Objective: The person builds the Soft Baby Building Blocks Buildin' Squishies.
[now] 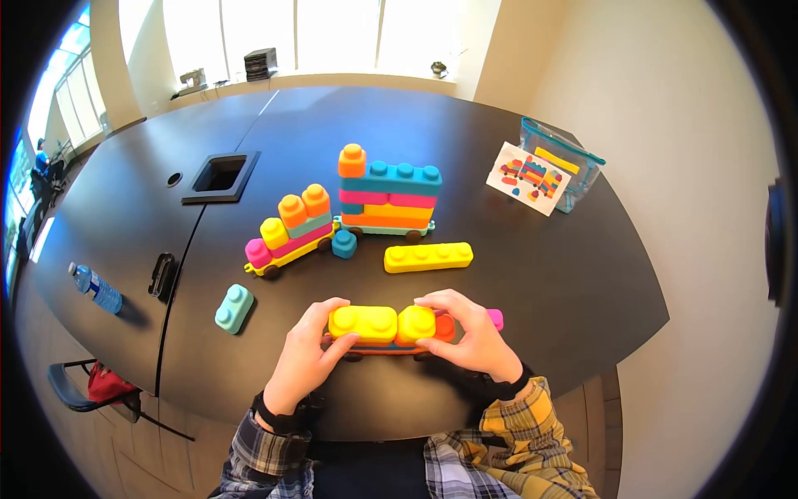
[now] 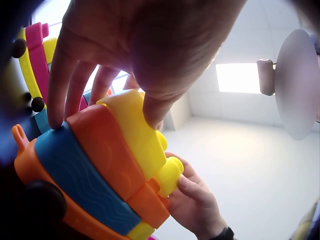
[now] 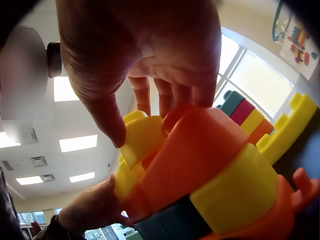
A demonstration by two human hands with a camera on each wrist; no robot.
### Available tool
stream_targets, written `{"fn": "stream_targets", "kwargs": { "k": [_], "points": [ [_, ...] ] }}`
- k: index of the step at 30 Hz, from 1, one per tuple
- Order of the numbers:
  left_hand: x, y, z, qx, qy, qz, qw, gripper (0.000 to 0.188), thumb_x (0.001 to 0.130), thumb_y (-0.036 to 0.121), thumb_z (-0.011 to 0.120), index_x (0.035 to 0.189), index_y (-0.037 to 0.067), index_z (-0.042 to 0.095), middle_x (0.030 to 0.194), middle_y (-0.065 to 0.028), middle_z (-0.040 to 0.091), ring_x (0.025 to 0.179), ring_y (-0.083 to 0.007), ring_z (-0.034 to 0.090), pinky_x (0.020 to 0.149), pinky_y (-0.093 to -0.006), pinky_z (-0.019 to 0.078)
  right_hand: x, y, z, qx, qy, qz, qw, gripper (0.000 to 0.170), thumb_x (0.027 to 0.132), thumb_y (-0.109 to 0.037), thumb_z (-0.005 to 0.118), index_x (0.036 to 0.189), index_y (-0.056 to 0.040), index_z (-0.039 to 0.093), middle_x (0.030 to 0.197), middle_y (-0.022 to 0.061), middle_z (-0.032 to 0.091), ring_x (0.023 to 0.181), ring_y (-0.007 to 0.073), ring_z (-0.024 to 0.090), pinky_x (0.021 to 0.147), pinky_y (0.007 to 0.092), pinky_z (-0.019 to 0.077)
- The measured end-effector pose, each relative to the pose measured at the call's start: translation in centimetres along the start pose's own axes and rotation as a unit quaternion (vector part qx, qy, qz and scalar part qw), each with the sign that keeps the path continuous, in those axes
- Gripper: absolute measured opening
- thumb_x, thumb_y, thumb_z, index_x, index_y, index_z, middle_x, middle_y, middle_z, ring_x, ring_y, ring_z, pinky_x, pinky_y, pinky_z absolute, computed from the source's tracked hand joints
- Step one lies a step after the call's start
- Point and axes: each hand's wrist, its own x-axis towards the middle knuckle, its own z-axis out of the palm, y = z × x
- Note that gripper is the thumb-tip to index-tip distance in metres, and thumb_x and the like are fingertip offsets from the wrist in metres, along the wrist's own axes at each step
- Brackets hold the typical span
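Observation:
Stacked blocks stand on an orange wheeled base (image 2: 75,207) near the table's front edge. A blue block (image 2: 85,175) and red-orange blocks (image 2: 107,145) make the lower layers in the left wrist view. My left hand (image 1: 309,356) grips the longer yellow block (image 1: 363,323) on top, thumb on the near side. With thumb and fingers, my right hand (image 1: 471,337) pinches the small yellow block (image 1: 416,324) beside it; in the right wrist view this block (image 3: 142,140) looks slightly tilted. A red-orange block (image 3: 195,155) and a lower yellow block (image 3: 240,190) lie under the right palm.
Behind are two joined block wagons (image 1: 386,212) (image 1: 293,237), a small blue block (image 1: 344,244) and a long yellow block (image 1: 428,258). A mint block (image 1: 234,308) and bottle (image 1: 96,289) are left. A pink block (image 1: 496,318) shows beyond my right hand; a picture card (image 1: 529,178) leans by a pouch (image 1: 573,170).

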Motion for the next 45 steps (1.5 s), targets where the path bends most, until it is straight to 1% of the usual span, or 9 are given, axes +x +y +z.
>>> {"fn": "stream_targets", "kwargs": {
  "k": [13, 22, 25, 30, 31, 34, 36, 39, 45],
  "points": [
    [-0.3, 0.0, -0.1, -0.018, 0.018, -0.011, 1.000, 0.045, 0.096, 0.014, 0.078, 0.136, 0.005, 0.059, 0.126, -0.0129, 0.065, 0.114, -0.0291, 0.069, 0.088, -0.0376, 0.0649, -0.1, 0.9, 1.3, 0.003, -0.006, -0.031, 1.000, 0.051, 0.086, -0.005, 0.085, 0.134, -0.0054, 0.066, 0.127, 0.0150, 0.067, 0.116, 0.0309, 0.069, 0.101, 0.0384, 0.0556],
    [-0.3, -0.3, -0.2, -0.011, 0.006, -0.005, 1.000, 0.048, 0.095, 0.008, 0.076, 0.139, 0.002, 0.057, 0.133, -0.0136, 0.063, 0.121, -0.0235, 0.066, 0.084, -0.0308, 0.0648, 0.0, 0.8, 1.7, 0.014, 0.007, -0.038, 0.999, 0.050, 0.088, -0.005, 0.084, 0.134, -0.0048, 0.065, 0.125, 0.0151, 0.068, 0.114, 0.0316, 0.069, 0.100, 0.0382, 0.0556],
    [-0.1, 0.3, -0.9, -0.022, -0.009, -0.030, 0.999, 0.047, 0.097, 0.006, 0.073, 0.141, 0.002, 0.056, 0.134, -0.0135, 0.063, 0.119, -0.0230, 0.067, 0.088, -0.0322, 0.0631, 0.0, 0.9, 1.6, 0.010, 0.004, -0.039, 0.999, 0.050, 0.087, -0.004, 0.084, 0.134, -0.0046, 0.065, 0.124, 0.0154, 0.068, 0.114, 0.0319, 0.069, 0.100, 0.0382, 0.0554],
    [4.1, -2.5, -5.0, -0.048, -0.150, 0.022, 0.987, 0.029, 0.109, 0.010, 0.046, 0.127, -0.002, 0.065, 0.119, -0.0109, 0.070, 0.110, -0.0186, 0.069, 0.091, -0.0327, 0.0582, 0.0, 1.2, 1.7, 0.005, 0.009, -0.045, 0.999, 0.051, 0.087, -0.004, 0.084, 0.134, -0.0045, 0.065, 0.124, 0.0159, 0.068, 0.114, 0.0324, 0.069, 0.100, 0.0384, 0.0551],
    [5.7, -2.3, -5.2, -0.065, -0.143, -0.019, 0.987, 0.025, 0.109, 0.009, 0.050, 0.125, -0.002, 0.065, 0.119, -0.0089, 0.070, 0.108, -0.0151, 0.068, 0.089, -0.0318, 0.0574, 0.0, 1.2, 1.7, 0.007, 0.007, -0.042, 0.999, 0.051, 0.087, -0.004, 0.084, 0.134, -0.0045, 0.065, 0.124, 0.0160, 0.068, 0.114, 0.0323, 0.069, 0.100, 0.0385, 0.0551],
    [10.6, -4.0, -4.5, 0.059, -0.089, 0.026, 0.994, 0.020, 0.105, 0.008, 0.061, 0.122, 0.000, 0.067, 0.119, -0.0082, 0.070, 0.106, -0.0176, 0.069, 0.088, -0.0321, 0.0571, -0.2, 1.2, 1.8, 0.006, 0.004, -0.034, 0.999, 0.052, 0.086, -0.005, 0.085, 0.134, -0.0055, 0.065, 0.125, 0.0153, 0.068, 0.115, 0.0309, 0.069, 0.101, 0.0383, 0.0547],
    [13.3, -6.1, -3.5, 0.203, -0.065, 0.154, 0.965, 0.027, 0.096, 0.007, 0.071, 0.122, 0.003, 0.068, 0.123, -0.0114, 0.070, 0.107, -0.0268, 0.070, 0.091, -0.0368, 0.0580, -0.1, 1.2, 1.7, 0.001, 0.006, -0.030, 1.000, 0.053, 0.084, -0.005, 0.087, 0.133, -0.0063, 0.065, 0.126, 0.0146, 0.068, 0.117, 0.0295, 0.068, 0.103, 0.0381, 0.0543],
    [15.9, -9.0, -1.9, 0.294, -0.022, 0.210, 0.932, 0.033, 0.090, 0.006, 0.075, 0.122, 0.006, 0.070, 0.125, -0.0156, 0.069, 0.107, -0.0361, 0.069, 0.093, -0.0432, 0.0575, -0.2, 1.1, 1.7, 0.008, 0.008, -0.034, 0.999, 0.052, 0.086, -0.004, 0.084, 0.134, -0.0047, 0.065, 0.125, 0.0158, 0.068, 0.113, 0.0319, 0.069, 0.101, 0.0382, 0.0554],
    [17.3, -10.0, -0.3, 0.329, -0.069, 0.117, 0.935, 0.028, 0.089, 0.004, 0.074, 0.116, 0.003, 0.069, 0.114, -0.0170, 0.067, 0.110, -0.0400, 0.067, 0.093, -0.0495, 0.0558, -0.2, 1.1, 2.0, 0.010, 0.009, -0.037, 0.999, 0.052, 0.086, -0.004, 0.085, 0.134, -0.0051, 0.066, 0.126, 0.0158, 0.068, 0.114, 0.0316, 0.069, 0.101, 0.0382, 0.0555]
  ]
}}
